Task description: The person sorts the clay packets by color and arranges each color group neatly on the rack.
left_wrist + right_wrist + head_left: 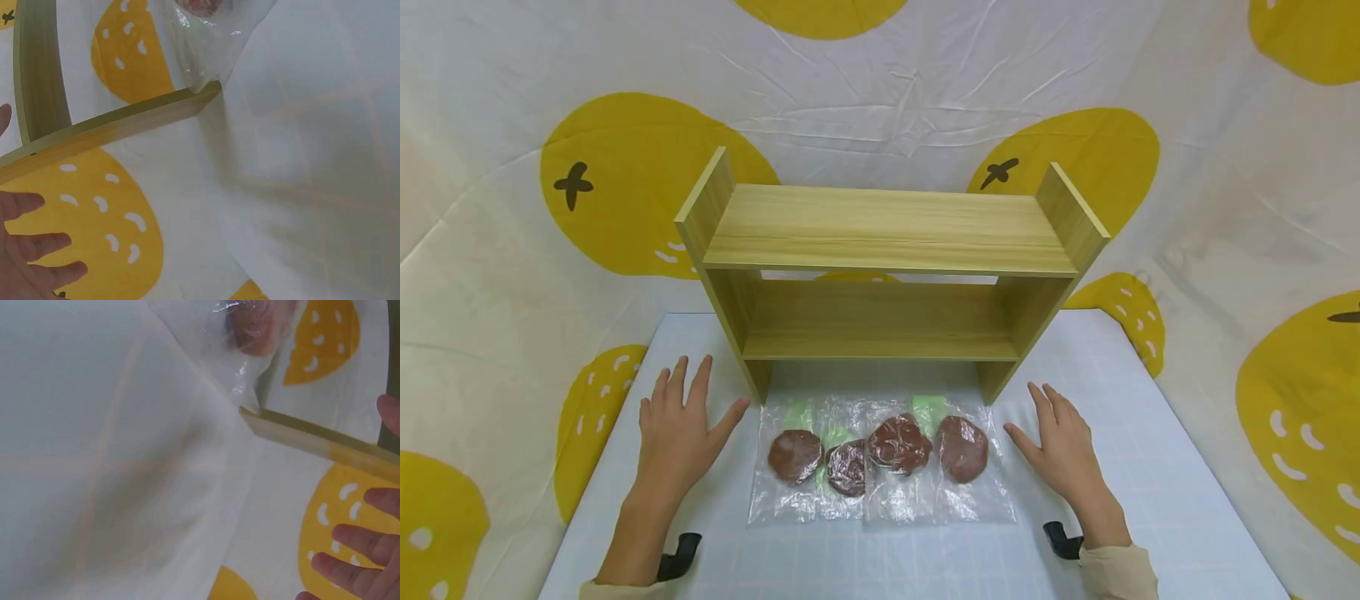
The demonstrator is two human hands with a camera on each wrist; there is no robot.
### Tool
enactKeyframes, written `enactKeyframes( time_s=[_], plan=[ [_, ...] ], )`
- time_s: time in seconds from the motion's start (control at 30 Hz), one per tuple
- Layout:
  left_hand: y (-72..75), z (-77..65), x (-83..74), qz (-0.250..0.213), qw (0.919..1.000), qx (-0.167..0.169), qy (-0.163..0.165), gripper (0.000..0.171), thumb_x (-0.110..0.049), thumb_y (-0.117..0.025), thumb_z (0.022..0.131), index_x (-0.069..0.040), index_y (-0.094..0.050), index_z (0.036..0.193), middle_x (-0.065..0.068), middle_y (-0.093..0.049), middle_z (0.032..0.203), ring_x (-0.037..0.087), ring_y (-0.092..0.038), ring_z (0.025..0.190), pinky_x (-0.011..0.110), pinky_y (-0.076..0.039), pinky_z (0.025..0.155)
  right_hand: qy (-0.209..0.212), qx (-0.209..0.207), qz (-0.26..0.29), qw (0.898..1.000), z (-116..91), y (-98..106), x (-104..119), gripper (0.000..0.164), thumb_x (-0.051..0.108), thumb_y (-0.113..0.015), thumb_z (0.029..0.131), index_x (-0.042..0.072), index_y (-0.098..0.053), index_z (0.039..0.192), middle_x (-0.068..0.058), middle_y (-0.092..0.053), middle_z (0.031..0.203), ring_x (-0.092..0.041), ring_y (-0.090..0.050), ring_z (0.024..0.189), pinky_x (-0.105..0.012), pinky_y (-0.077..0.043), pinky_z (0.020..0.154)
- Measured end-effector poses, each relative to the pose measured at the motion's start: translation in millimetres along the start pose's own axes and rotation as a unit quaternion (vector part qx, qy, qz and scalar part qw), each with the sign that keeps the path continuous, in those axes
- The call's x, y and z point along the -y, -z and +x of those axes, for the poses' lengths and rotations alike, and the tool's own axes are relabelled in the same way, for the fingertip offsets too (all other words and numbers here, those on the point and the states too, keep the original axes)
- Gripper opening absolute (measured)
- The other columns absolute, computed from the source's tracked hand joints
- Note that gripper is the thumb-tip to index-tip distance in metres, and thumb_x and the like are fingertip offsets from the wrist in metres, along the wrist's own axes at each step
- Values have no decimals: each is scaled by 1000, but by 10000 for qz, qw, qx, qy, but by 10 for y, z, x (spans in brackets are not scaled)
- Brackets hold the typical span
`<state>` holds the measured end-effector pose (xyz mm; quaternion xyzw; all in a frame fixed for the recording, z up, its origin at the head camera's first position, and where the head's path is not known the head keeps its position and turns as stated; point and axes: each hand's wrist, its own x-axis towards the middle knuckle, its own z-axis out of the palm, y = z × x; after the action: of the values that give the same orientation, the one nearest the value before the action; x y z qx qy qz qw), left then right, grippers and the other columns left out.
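Note:
Several clear plastic bags lie side by side on the table, each with a reddish-brown flat lump inside: one at the left, a smaller one, a lobed one and one at the right. Bits of light green show behind them. My left hand, fingers spread, is left of the bags and holds nothing. To their right is my right hand, its fingers extended and nothing in it. Both wrist views show part of a bag beside the shelf's edge, with spread fingers in the left wrist view.
Behind the bags stands a two-tier wooden shelf with raised side panels. The table has a pale checked cover. A white cloth with yellow fruit prints hangs around it. Black wrist pieces show by both wrists.

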<state>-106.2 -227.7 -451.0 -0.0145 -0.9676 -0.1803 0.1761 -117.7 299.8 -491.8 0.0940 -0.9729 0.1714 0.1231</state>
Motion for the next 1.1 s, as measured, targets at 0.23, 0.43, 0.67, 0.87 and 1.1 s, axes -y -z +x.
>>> enactKeyframes(
  time_s=[0.23,0.43,0.67,0.87,1.1],
  plan=[
    [96,59,-5,-391,9988,-245,173,82,-50,-61,95,-3,-31,155,32,-27,154,55,-25,137,73,-21,104,-15,-54,34,10000,-11,-4,1,80,34,-74,90,-4,-36,150,-34,-36,146,-53,-34,131,-73,-29,98],
    [202,126,-55,-1217,9911,-228,487,80,-48,-59,98,-8,-27,158,27,-26,157,50,-28,139,71,-27,103,-39,-6,119,9999,-3,-11,15,80,32,-74,90,-5,-36,149,-34,-37,146,-53,-35,131,-71,-30,100],
    [350,252,-148,-1939,9791,-460,413,74,-39,-61,99,-9,-28,158,20,-29,158,42,-31,141,65,-40,97,-342,299,725,9963,15,22,36,78,33,-69,95,-3,-31,152,-34,-32,149,-54,-30,134,-70,-29,102],
    [504,386,-225,-2319,9706,-523,363,74,-38,-62,99,-15,-27,159,13,-30,160,42,-40,135,60,-46,91,-643,620,1247,9882,42,15,24,78,39,-63,98,-3,-27,153,-33,-31,150,-51,-28,138,-66,-28,106],
    [655,568,-318,-2430,9672,-724,176,71,-39,-61,99,-21,-28,159,6,-32,159,33,-43,135,47,-48,89,-848,787,1439,9828,7,-46,-27,77,39,-62,99,-5,-28,152,-36,-33,148,-53,-32,135,-66,-30,105]
  ],
)
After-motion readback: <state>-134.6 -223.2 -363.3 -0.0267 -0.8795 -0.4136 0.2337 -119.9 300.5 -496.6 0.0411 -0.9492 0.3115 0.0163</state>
